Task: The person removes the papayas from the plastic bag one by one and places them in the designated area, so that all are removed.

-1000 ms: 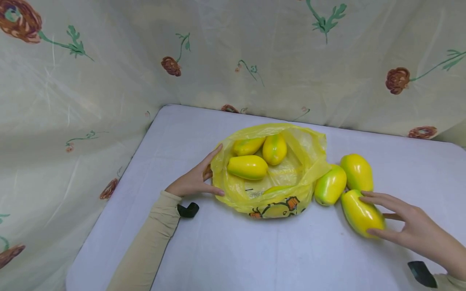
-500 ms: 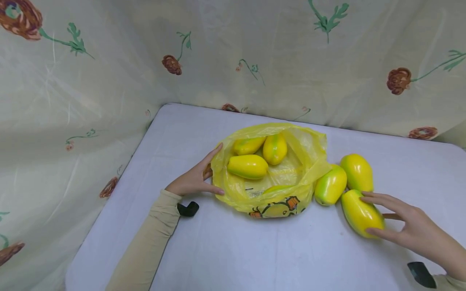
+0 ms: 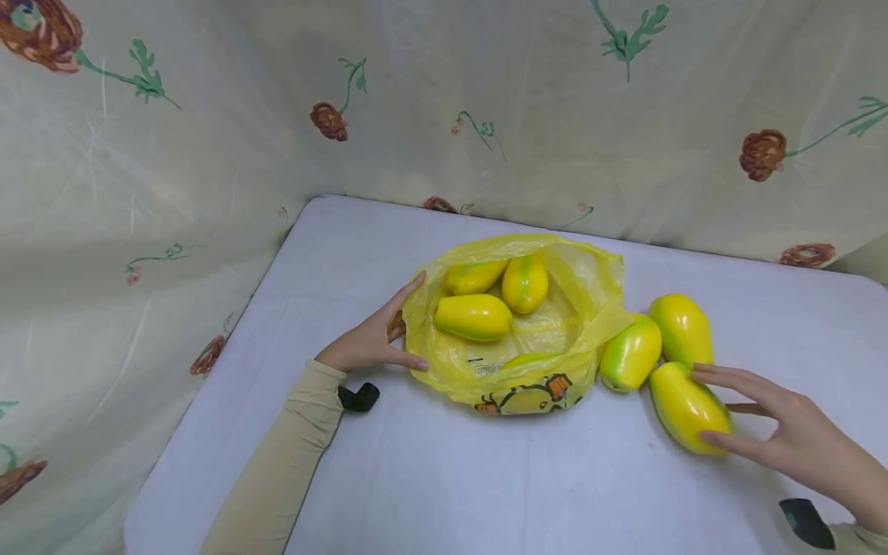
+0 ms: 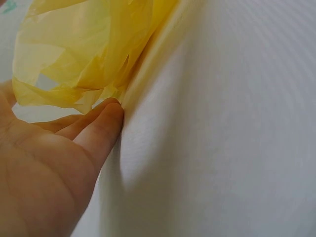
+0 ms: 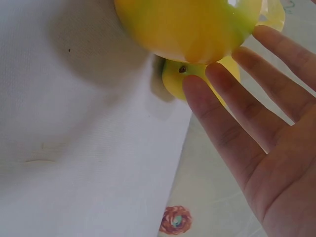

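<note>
A crumpled yellow plastic bag [image 3: 527,393] with a printed cartoon lies with its mouth spread wide. Inside it are three yellow papayas [image 3: 473,317], and another yellow-green shape shows at its front fold. My left hand [image 3: 371,339] touches the bag's left side with thumb and fingers spread apart; the left wrist view shows the fingers [image 4: 101,131] along the bag's edge. To the right, my right hand [image 3: 777,420] rests its fairly straight fingers around the nearest papaya [image 3: 687,408], which lies on the table. Two more papayas, one left [image 3: 631,353] and one behind [image 3: 681,327], sit beside it.
A white cloth covers the table [image 3: 444,486], whose far edge runs behind the bag. A floral curtain [image 3: 416,77] hangs at the back and left. Black wrist pieces [image 3: 359,398] show at both sleeves.
The camera view shifts very slightly. The right hand's fingers ease slightly to the right along the nearest papaya; the left hand, the bag and the fruit stay put.
</note>
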The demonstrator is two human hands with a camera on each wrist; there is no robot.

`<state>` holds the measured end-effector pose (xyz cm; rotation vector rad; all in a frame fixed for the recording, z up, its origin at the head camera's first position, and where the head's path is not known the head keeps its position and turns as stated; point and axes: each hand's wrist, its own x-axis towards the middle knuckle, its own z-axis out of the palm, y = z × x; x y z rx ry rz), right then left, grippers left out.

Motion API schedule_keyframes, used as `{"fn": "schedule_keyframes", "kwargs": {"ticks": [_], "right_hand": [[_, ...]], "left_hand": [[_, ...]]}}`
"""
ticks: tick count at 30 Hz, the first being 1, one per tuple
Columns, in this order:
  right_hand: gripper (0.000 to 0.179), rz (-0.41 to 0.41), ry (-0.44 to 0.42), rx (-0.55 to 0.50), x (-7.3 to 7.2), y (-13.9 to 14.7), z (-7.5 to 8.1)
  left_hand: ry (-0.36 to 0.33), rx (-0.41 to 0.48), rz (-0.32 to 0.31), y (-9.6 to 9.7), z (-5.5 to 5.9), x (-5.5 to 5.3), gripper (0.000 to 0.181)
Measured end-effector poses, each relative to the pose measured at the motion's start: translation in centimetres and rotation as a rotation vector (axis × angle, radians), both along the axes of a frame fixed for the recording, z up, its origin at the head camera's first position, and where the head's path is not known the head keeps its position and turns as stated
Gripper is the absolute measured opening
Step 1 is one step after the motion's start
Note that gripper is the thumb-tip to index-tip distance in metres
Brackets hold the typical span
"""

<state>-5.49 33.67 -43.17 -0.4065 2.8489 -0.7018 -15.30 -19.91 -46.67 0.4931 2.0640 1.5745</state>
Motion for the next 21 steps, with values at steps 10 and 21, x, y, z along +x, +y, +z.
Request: {"fn": "schedule_keyframes", "kwargs": {"ticks": [10, 21], "right_hand": [[0.087, -0.009, 0.038, 0.001, -0.2, 0.0, 0.4], [0.084, -0.017, 0.045, 0.002, -0.5, -0.5, 1.3]], "left_hand": [[-0.008, -0.005, 0.008, 0.0, 0.2, 0.1, 0.131], [-0.010, 0.004, 0.002, 0.0, 0.3, 0.1, 0.132]]}}
